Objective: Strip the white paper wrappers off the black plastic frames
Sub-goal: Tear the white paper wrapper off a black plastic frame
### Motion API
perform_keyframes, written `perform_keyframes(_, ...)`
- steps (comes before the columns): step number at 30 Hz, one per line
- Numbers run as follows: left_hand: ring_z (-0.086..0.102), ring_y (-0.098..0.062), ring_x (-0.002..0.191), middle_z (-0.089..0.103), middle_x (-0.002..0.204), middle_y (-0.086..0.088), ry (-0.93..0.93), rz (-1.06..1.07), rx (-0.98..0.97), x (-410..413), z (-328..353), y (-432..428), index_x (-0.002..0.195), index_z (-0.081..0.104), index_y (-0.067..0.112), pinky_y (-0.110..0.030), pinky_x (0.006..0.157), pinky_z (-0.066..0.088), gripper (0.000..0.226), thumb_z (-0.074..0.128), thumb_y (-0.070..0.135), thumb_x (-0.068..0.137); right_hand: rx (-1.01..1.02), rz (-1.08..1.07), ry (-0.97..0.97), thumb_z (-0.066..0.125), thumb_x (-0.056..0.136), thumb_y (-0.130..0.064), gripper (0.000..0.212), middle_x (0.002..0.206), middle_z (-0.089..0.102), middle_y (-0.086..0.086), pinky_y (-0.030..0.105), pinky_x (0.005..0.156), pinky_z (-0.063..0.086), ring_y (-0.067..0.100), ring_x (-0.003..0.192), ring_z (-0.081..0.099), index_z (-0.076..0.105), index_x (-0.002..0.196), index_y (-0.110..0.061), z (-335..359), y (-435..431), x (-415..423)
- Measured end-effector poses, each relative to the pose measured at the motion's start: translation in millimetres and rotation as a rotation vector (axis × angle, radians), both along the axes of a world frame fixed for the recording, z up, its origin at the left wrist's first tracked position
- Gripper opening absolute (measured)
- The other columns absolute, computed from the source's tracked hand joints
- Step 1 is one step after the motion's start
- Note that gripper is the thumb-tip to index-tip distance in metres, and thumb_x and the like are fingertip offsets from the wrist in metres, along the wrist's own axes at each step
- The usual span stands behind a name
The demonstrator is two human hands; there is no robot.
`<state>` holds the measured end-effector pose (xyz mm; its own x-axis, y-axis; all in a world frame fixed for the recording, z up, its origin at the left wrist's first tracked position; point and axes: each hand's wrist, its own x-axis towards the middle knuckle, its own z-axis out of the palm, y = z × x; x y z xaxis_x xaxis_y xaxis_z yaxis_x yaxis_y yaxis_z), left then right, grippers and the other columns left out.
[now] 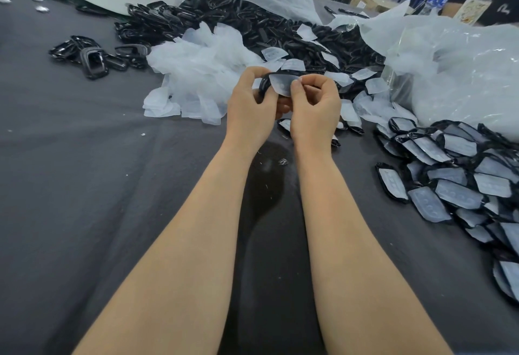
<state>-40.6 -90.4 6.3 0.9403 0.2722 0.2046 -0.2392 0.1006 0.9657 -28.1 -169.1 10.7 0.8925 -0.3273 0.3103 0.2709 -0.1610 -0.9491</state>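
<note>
Forearms (196, 228) up front, left grip (251, 101) curls round the stiff-looking black frame (263, 86), right grip (314, 107) pinches its flimsy-looking wrapper (282, 83) edge.

A black plastic frame (263, 85) is held above the dark grey cloth-covered table (84, 186) by the left grip (250, 104), whose fingers are curled round its left end. Its thin white paper wrapper (281, 84) is pinched by the right grip (314, 107). A pile of wrapped frames (463, 191) is seen at the right. A heap of loose white wrappers (196, 73) lies behind the left grip, and bare black frames (224, 21) lie further back.
</note>
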Motion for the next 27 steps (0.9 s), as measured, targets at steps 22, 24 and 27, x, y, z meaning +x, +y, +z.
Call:
perform_keyframes(22, 0.068, -0.029, 0.082, 0.07, 0.089, -0.016, 0.046, 0.046, 0.147, 1.9, -0.4, -0.7, 0.105, 0.054, 0.021, -0.044, 0.082, 0.056, 0.018, 0.049, 0.008, 0.094, 0.222, 0.169, 0.219, 0.054, 0.095, -0.006, 0.006, 0.092, 0.061, 0.023, 0.054, 0.087, 0.053, 0.04, 0.087, 0.063, 0.057, 0.091, -0.002, 5.3, -5.6, 5.7)
perform_keyframes(24, 0.068, -0.028, 0.081, 0.07, 0.09, -0.015, 0.051, 0.052, 0.147, 1.7, 0.6, -1.1, 0.105, 0.054, 0.021, -0.041, 0.079, 0.057, 0.016, 0.046, 0.01, 0.096, 0.173, 0.123, 0.215, 0.056, 0.094, -0.009, 0.007, 0.095, 0.064, 0.022, 0.057, 0.088, 0.052, 0.043, 0.094, 0.064, 0.058, 0.091, -0.003, 4.2, -4.6, 6.3)
perform_keyframes(27, 0.066, -0.015, 0.062, 0.069, 0.079, -0.009, 0.059, 0.066, 0.071, 1.7, 3.1, -1.8, 0.097, 0.056, 0.019, -0.026, 0.06, 0.054, 0.017, 0.04, 0.019, 0.1, 0.118, 0.088, 0.213, 0.058, 0.093, -0.014, 0.013, 0.102, 0.067, 0.023, 0.055, 0.09, 0.051, 0.038, 0.097, 0.065, 0.06, 0.097, -0.002, 2.4, -4.7, 8.1)
